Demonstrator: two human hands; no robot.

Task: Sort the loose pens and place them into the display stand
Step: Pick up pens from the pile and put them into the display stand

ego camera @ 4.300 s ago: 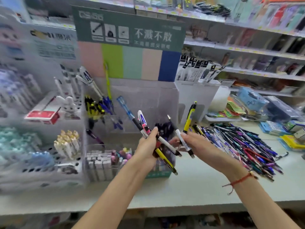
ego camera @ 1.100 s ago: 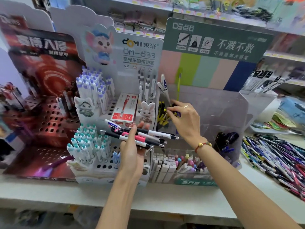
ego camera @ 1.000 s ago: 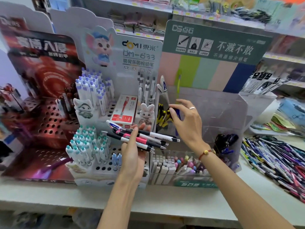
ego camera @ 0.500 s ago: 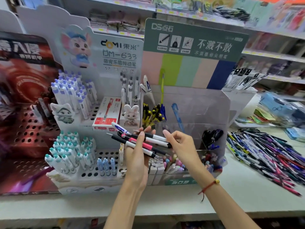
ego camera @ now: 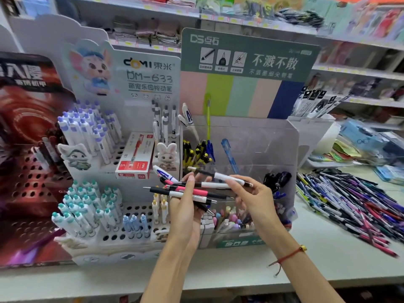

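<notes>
My left hand (ego camera: pixel 185 206) grips a bundle of several pens (ego camera: pixel 185 191), white, black and pink, lying crosswise in front of the stands. My right hand (ego camera: pixel 255 197) pinches one white pen with a black tip (ego camera: pixel 229 177) at the top of that bundle. Behind them stands the clear acrylic display stand (ego camera: pixel 262 145) with yellow-black pens (ego camera: pixel 194 154), a blue pen (ego camera: pixel 228 154) and dark pens (ego camera: pixel 276 179) in its compartments. A large heap of loose pens (ego camera: pixel 354 204) lies on the counter to the right.
A white stand (ego camera: pixel 131 237) with holes holds purple-capped and teal-capped pens at the left, with a red and white box (ego camera: pixel 135 156) on it. A red perforated stand (ego camera: pixel 26 171) is at the far left. Erasers and small items (ego camera: pixel 225 219) fill the front tray. Shelves run behind.
My right hand came back from the yellow-black pens' compartment down to the bundle and took hold of a white pen. The view shifted slightly right.
</notes>
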